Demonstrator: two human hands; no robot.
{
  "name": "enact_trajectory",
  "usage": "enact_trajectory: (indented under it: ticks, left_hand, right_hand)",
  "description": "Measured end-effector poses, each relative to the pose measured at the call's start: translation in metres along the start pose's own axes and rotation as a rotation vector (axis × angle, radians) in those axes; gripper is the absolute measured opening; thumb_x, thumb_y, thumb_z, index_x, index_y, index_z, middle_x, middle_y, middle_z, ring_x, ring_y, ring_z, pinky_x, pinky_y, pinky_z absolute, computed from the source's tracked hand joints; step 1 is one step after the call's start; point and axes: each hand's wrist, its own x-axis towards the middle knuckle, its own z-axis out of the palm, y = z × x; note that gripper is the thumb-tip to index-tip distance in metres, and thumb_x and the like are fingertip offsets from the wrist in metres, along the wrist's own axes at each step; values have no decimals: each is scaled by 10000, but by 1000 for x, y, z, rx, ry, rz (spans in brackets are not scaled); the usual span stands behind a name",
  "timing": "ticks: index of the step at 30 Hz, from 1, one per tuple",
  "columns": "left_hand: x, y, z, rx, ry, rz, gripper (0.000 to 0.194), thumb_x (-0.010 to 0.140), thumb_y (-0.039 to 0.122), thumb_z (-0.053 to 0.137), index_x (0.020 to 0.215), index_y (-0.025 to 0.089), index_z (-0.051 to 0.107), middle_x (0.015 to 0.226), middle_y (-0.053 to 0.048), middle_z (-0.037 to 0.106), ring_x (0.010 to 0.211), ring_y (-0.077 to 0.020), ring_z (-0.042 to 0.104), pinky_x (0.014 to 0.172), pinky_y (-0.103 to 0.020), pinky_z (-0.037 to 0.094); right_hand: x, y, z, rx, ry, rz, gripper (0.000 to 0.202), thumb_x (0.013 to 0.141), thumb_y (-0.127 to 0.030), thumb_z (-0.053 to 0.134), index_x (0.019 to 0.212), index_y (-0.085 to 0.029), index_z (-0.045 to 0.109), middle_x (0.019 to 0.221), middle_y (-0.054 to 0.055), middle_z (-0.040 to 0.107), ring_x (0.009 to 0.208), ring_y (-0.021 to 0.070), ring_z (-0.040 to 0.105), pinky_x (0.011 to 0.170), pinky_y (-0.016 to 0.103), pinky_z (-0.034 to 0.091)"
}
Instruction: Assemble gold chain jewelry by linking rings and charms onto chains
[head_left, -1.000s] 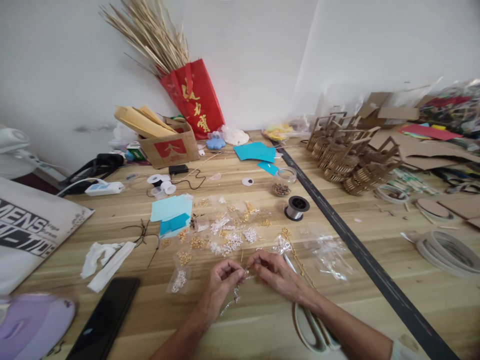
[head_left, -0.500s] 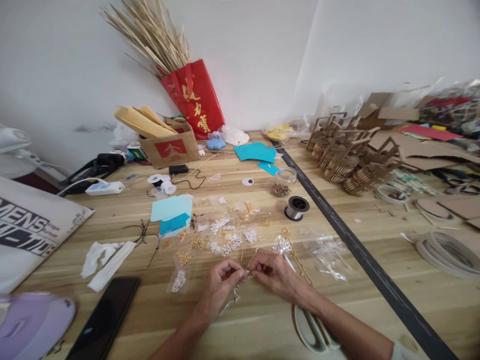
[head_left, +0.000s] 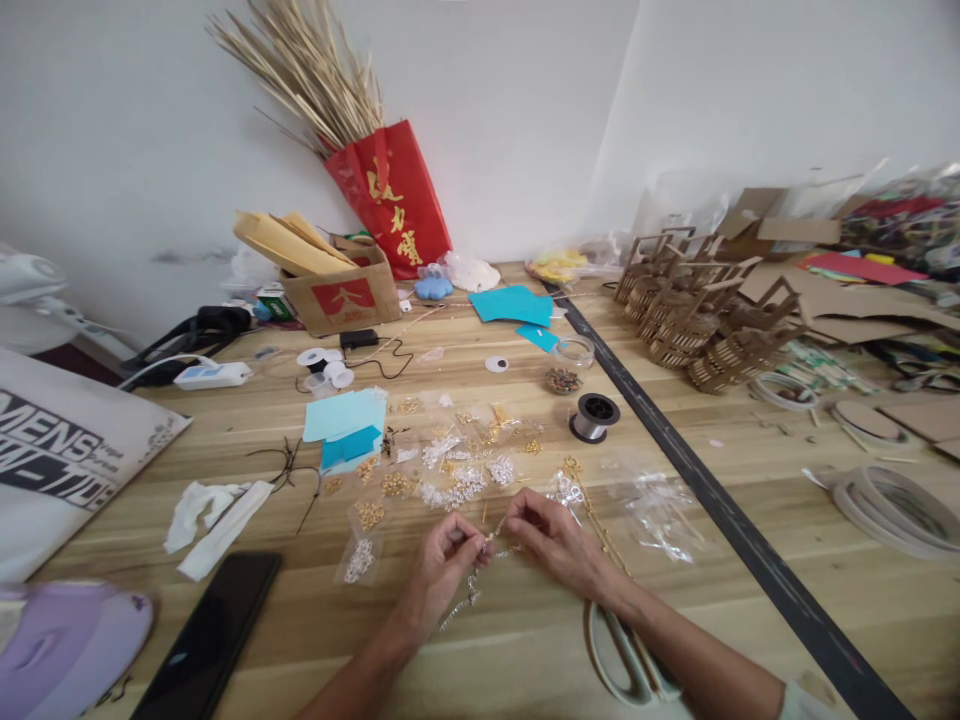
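Note:
A thin silvery chain (head_left: 471, 592) with small beads or charms dangles below my left hand (head_left: 444, 565). The thumb and index finger of that hand are closed on it. To the right, my right hand (head_left: 553, 545) has its fingertips pinched together at a fine strand of the same chain that slants up from the left fingertips. Another short stretch of it shows between the hands. Just beyond my fingers lie small bags of silver beads (head_left: 459, 487). White-handled scissors (head_left: 621, 655) rest partly under my right forearm, beside a gold chain (head_left: 600, 525).
Gold beads (head_left: 395, 485) and blue cards (head_left: 349, 425) lie ahead on the left. A spool of wire (head_left: 594, 418) stands near a dark strip (head_left: 697, 480) crossing the table. Woven baskets (head_left: 694, 320) are at the right rear. A phone (head_left: 210, 635) lies at the left front.
My right hand has moved slightly up and right, away from my left fingertips, so more of the chain shows between them. The left hand stays nearly in place.

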Motion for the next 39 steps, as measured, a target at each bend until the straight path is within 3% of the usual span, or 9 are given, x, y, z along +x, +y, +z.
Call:
enact_trajectory:
  ticks: [7,13,23,33,39]
  left_hand:
    - [-1,-3,0,161,-34,38,272,767,393,677,670,156,585,652,-19,606,634,-138,543,616,-239,416]
    - [-3,-3,2,225,-46,31,280,758,402,663,657,160,567,639,-15,581,612,-135,510,585,-237,382]
    - [-2,1,3,211,-35,25,252,730,365,681,627,168,562,594,6,548,574,-123,477,559,-222,370]
    - [-3,3,2,202,-23,34,262,734,370,696,617,163,585,589,0,568,567,-124,496,556,-218,376]
    - [-3,-1,2,209,-29,45,266,749,378,688,631,163,586,601,-3,571,583,-128,498,561,-219,381]
  right_hand:
    - [0,-5,6,335,-19,59,315,874,-473,577,774,-183,506,584,-42,525,495,94,463,474,210,392]
    - [2,-8,7,497,-68,94,340,780,-466,700,740,-153,573,614,9,633,532,113,574,481,213,467]
    - [3,-4,4,451,66,98,339,755,-449,735,694,-153,583,557,-10,638,475,97,560,471,207,468]
    - [3,-10,4,626,-15,161,379,707,-458,774,667,-159,546,645,23,686,556,131,635,475,208,474]
    - [3,-8,0,442,-25,102,372,776,-500,695,725,-161,553,591,-18,591,506,101,538,497,222,451]
